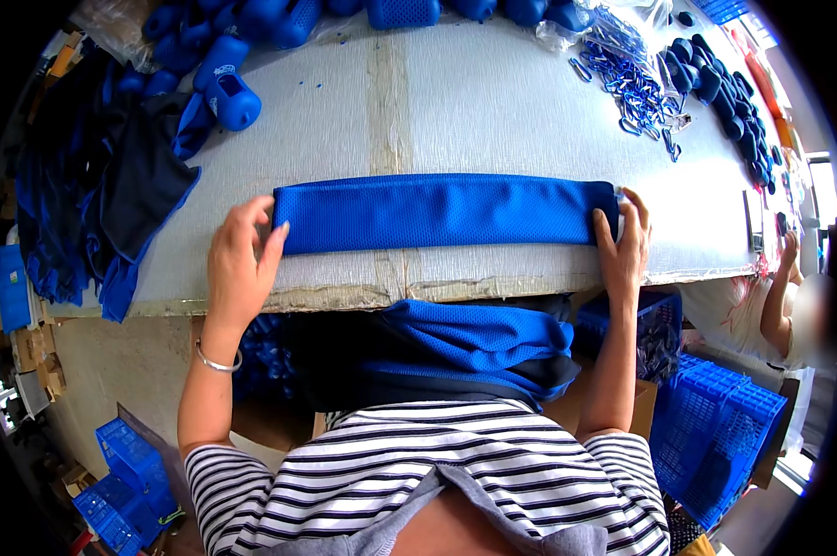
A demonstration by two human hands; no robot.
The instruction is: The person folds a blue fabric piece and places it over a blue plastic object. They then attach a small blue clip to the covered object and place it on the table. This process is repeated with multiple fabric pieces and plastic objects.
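A blue mesh cloth (437,213), folded into a long flat strip, lies crosswise near the front edge of the table. At its left end is my left hand (242,250), thumb and fingers apart, the tips touching the short edge. The right end sits between the thumb and fingers of my right hand (626,239), where a dark inner side shows at the corner. More blue and black cloth (474,343) is bunched on my lap, below the table edge.
Black and blue cloths (113,176) are heaped at the left of the table (492,102). Blue perforated holders (228,88) line the back. Blue carabiners (631,88) and dark rounded pieces (729,97) lie at the back right. Blue crates (715,431) stand below; another person's arm (778,301) shows at right.
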